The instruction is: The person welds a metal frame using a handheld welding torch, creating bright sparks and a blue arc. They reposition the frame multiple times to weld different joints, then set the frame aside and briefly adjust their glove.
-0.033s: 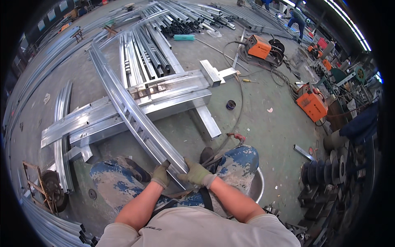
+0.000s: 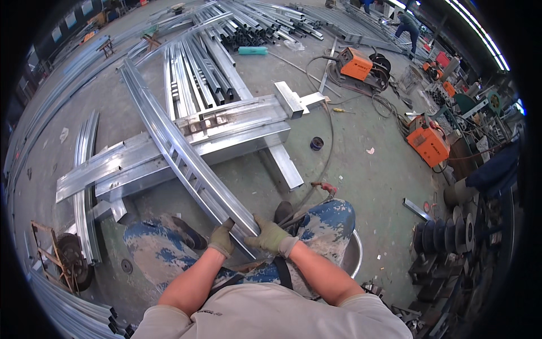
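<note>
A long, shiny metal channel (image 2: 199, 165) slants from the far left down to my lap, lying across the other beams. My left hand (image 2: 222, 239), in a dull green glove, is closed on the left edge of its near end. On the right edge of that same end, my right hand (image 2: 271, 236) grips with the thumb pointing forward. Under the channel, wide metal beams (image 2: 231, 148) lie crosswise. Just beyond my right knee rests a welding torch (image 2: 326, 187) with a red handle and a cable. The fingers beneath the channel are partly hidden.
Orange welding machines (image 2: 354, 64) stand at the right with loose cables. A small dark cup (image 2: 317, 143) and a yellow-handled screwdriver (image 2: 342, 111) are on the floor. Wire spools (image 2: 446, 234) sit at the right. Metal tubes (image 2: 195, 73) are piled ahead; another person (image 2: 406, 28) bends at the far right.
</note>
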`<action>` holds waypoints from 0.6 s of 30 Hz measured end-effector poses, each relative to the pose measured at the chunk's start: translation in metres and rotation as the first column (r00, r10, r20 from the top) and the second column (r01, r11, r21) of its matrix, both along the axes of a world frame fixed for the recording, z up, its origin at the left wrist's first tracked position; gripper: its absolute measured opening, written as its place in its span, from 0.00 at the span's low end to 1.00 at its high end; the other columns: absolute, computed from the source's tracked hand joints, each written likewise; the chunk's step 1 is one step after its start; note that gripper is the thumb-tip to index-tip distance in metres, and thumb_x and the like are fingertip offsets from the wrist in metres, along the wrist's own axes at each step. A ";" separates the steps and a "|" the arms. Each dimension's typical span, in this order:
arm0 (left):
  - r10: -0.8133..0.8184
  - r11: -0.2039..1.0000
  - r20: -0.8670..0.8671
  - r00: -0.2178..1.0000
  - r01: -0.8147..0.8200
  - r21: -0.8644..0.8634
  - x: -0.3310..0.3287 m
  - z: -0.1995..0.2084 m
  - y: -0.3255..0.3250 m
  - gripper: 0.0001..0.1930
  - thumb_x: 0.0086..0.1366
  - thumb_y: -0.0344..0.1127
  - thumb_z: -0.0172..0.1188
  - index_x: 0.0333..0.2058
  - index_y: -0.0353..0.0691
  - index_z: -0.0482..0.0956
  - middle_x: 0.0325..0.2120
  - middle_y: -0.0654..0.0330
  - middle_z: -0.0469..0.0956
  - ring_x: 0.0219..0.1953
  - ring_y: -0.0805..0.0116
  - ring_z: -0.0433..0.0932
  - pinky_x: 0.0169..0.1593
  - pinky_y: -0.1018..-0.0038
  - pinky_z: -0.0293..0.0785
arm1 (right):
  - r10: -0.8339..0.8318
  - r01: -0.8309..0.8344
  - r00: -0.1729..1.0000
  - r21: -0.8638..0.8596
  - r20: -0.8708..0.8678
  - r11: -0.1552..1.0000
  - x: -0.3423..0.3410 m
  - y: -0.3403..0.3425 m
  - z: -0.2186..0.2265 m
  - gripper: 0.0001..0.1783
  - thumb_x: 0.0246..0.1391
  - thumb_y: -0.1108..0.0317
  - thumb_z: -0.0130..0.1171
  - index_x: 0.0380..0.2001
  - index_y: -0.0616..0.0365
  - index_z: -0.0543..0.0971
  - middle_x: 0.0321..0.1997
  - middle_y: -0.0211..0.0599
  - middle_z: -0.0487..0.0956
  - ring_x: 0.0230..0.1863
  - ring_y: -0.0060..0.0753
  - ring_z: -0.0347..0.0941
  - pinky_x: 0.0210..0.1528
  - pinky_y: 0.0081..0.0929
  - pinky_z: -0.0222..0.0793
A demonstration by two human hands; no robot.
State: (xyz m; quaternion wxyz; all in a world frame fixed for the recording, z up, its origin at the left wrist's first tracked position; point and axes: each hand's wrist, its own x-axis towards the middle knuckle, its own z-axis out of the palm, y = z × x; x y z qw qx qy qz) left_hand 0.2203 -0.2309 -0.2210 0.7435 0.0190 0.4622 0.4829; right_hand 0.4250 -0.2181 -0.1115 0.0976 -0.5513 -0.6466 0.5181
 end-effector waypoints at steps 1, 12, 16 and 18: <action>-0.054 0.986 -0.119 0.991 0.072 0.149 0.001 0.000 0.001 0.20 0.77 0.35 0.51 0.62 0.34 0.76 0.55 0.49 0.81 0.55 0.54 0.82 0.59 0.60 0.81 | 0.022 -0.021 0.999 -0.019 0.048 1.000 0.000 0.008 0.012 0.52 0.49 0.48 0.74 0.71 0.66 0.65 0.54 0.64 0.83 0.55 0.55 0.82 0.59 0.39 0.75; 0.163 0.974 -0.215 0.963 -0.192 -0.123 0.064 0.041 0.043 0.21 0.65 0.39 0.71 0.52 0.33 0.82 0.43 0.51 0.85 0.42 0.55 0.85 0.46 0.57 0.82 | 0.001 -0.009 0.993 -0.071 -0.116 0.997 0.036 0.063 0.010 0.48 0.51 0.64 0.72 0.72 0.70 0.64 0.52 0.51 0.85 0.50 0.37 0.83 0.54 0.30 0.77; 0.155 0.962 -0.296 0.942 -0.213 -0.173 0.069 0.050 0.047 0.23 0.61 0.41 0.73 0.49 0.31 0.81 0.40 0.51 0.85 0.39 0.56 0.84 0.44 0.59 0.80 | -0.015 0.013 1.000 0.112 0.017 0.994 0.039 0.058 -0.010 0.49 0.52 0.62 0.69 0.74 0.66 0.62 0.56 0.61 0.81 0.52 0.50 0.83 0.55 0.39 0.78; 0.195 0.956 -0.316 0.928 -0.252 -0.149 0.071 0.050 0.046 0.23 0.57 0.41 0.76 0.45 0.29 0.82 0.37 0.51 0.84 0.36 0.56 0.82 0.42 0.58 0.78 | -0.029 -0.121 0.939 0.411 0.341 0.904 0.028 0.049 -0.009 0.50 0.52 0.61 0.69 0.75 0.64 0.60 0.59 0.66 0.78 0.55 0.59 0.82 0.57 0.45 0.77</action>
